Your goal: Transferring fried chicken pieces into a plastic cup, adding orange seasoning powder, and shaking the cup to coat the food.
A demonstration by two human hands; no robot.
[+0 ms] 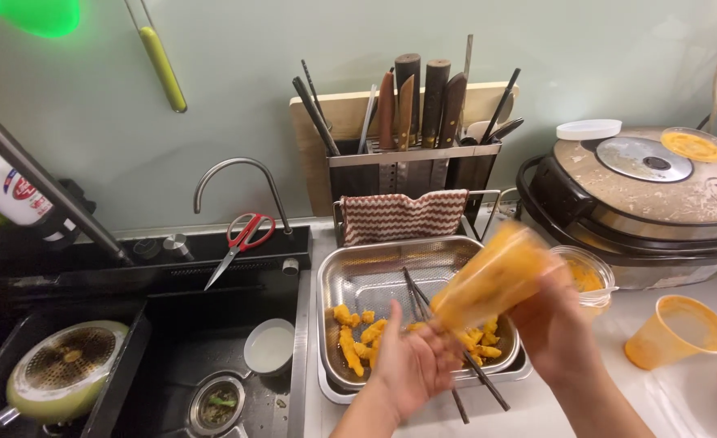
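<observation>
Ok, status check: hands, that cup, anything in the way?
Right hand tilts the orange-smeared plastic cup over the steel tray. Left hand open below it. Chopsticks lie across the yellow pieces.

The tray (374, 272) is perforated, shiny metal; at its twelve o'clock hangs a striped cloth (403, 215) below wooden knife handles (423, 97); the tilted cup (492, 276) looks translucent plastic.

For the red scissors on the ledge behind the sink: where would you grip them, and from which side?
Grip the scissors at the red handle loops, coming from above and the right. They lie flat on the dark sink ledge, loops up by the base of the tap, blades pointing down-left toward the basin. The loops are likely the safest hold, and that side looks open, clear of the points.
</observation>
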